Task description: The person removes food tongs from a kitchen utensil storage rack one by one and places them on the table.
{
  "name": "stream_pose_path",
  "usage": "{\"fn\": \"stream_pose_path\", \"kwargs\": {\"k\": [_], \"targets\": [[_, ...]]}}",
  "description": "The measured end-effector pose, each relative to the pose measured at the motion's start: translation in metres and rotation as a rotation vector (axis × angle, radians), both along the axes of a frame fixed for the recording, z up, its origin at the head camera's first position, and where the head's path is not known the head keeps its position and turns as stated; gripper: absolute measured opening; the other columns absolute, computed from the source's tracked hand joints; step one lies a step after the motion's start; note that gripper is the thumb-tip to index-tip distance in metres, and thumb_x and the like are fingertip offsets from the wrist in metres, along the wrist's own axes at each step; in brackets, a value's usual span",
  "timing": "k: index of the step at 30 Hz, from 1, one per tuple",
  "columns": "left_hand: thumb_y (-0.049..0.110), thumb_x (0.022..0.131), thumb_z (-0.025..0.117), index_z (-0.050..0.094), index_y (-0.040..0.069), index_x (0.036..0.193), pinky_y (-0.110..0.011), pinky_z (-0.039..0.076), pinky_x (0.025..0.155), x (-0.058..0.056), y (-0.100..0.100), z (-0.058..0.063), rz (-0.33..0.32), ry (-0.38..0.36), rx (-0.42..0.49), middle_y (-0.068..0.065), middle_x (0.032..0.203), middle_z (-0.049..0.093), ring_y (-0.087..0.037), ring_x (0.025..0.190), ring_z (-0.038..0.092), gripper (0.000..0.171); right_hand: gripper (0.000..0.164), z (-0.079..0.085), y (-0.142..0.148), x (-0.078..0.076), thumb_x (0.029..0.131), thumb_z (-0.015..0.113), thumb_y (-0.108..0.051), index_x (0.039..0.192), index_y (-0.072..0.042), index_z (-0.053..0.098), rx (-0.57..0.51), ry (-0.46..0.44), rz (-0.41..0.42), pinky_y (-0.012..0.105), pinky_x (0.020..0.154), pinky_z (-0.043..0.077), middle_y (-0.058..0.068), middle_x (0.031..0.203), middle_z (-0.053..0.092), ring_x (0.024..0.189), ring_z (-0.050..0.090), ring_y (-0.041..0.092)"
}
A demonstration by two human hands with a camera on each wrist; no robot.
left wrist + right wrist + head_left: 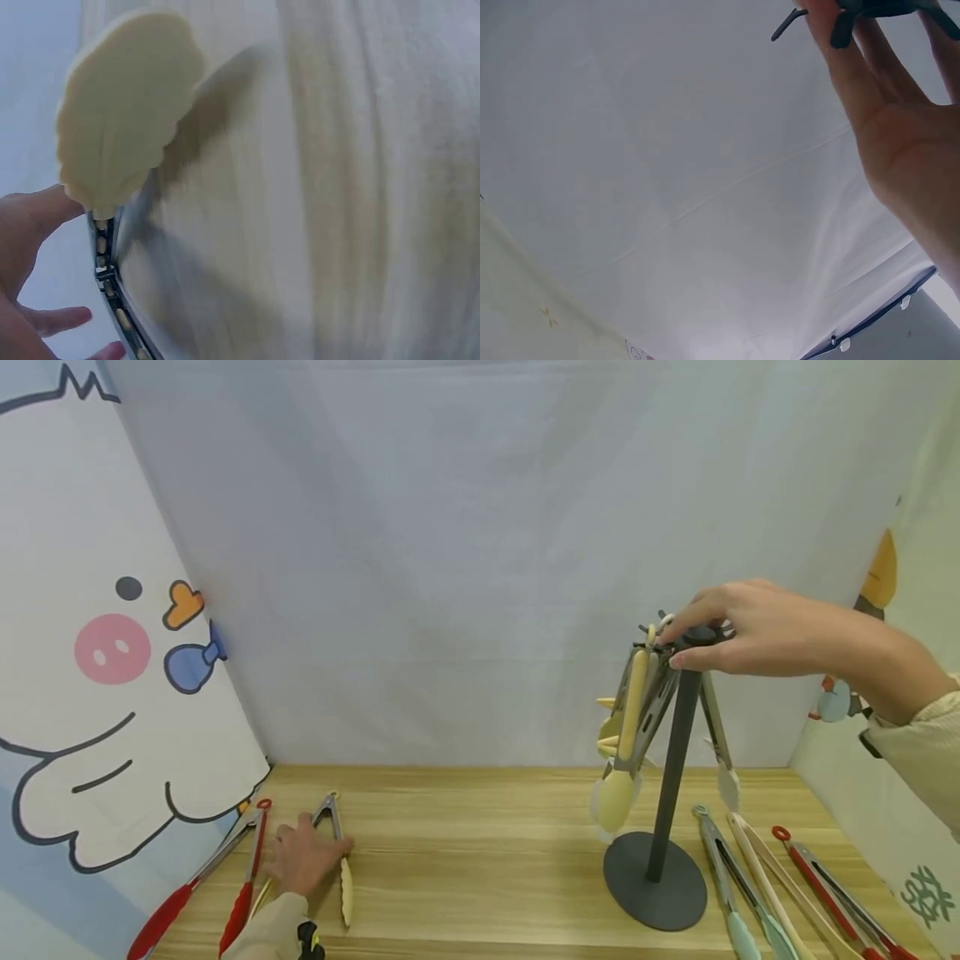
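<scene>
In the head view my left hand is low over a pair of tongs with cream leaf-shaped heads, spread in a V on the table. In the left wrist view the thumb is right at one cream head, and the other fingers are extended beside the metal arms. At upper right my right hand reaches over the top of a dark grey hook stand, fingers long and thumb apart among the hooks. Close under its fingertips hang several tongs, including yellow ones. The right wrist view shows straight fingers behind the dark hooks.
Red-tipped tongs lie open left of my left hand. Right of the stand's round base lie mint-tipped tongs, wooden-looking tongs and red-handled tongs. A grey cloth wall rises behind the table, with printed panels at both sides.
</scene>
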State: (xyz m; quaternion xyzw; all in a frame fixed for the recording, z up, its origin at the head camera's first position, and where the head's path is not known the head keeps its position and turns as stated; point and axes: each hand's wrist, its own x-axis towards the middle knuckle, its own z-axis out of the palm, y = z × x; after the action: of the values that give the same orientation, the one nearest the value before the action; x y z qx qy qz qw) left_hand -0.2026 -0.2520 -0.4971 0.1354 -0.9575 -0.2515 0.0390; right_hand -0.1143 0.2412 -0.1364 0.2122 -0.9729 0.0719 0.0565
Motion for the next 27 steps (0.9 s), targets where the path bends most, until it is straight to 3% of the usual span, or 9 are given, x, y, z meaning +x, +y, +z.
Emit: {"fn": "stream_pose_path", "kwargs": {"k": [8, 17, 27], "targets": [[0.033, 0.082, 0.07, 0.042, -0.007, 0.131, -0.066, 0.032, 0.083, -0.003, 0.002, 0.012, -0.091, 0.213, 0.142, -0.039, 0.126, 0.035, -0.055, 0.115, 0.029, 0.069, 0.045, 0.005, -0.013, 0.001, 0.089, 0.062, -0.045, 0.119, -0.011, 0.064, -0.057, -0.005, -0.07, 0.052, 0.078, 0.048, 0.012, 0.117, 0.063, 0.104, 0.061, 0.036], [0.028, 0.087, 0.067, 0.043, -0.002, 0.134, -0.057, 0.038, 0.086, -0.009, 0.021, 0.04, -0.166, 0.276, 0.373, -0.028, 0.129, 0.04, -0.044, 0.118, 0.035, 0.061, 0.046, 0.005, -0.022, 0.001, 0.087, 0.058, -0.056, 0.107, -0.016, 0.072, 0.045, 0.066, -0.146, 0.055, 0.078, 0.045, 0.014, 0.115, 0.065, 0.101, 0.06, 0.035], [0.018, 0.085, 0.071, 0.048, 0.0, 0.13, -0.052, 0.039, 0.091, -0.004, 0.061, 0.078, -0.247, 0.345, 0.474, -0.023, 0.126, 0.046, -0.037, 0.114, 0.043, 0.054, 0.049, 0.004, -0.026, 0.001, 0.089, 0.055, -0.056, 0.111, -0.015, 0.072, 0.101, 0.077, -0.187, 0.053, 0.069, 0.047, 0.015, 0.116, 0.064, 0.098, 0.061, 0.034]]}}
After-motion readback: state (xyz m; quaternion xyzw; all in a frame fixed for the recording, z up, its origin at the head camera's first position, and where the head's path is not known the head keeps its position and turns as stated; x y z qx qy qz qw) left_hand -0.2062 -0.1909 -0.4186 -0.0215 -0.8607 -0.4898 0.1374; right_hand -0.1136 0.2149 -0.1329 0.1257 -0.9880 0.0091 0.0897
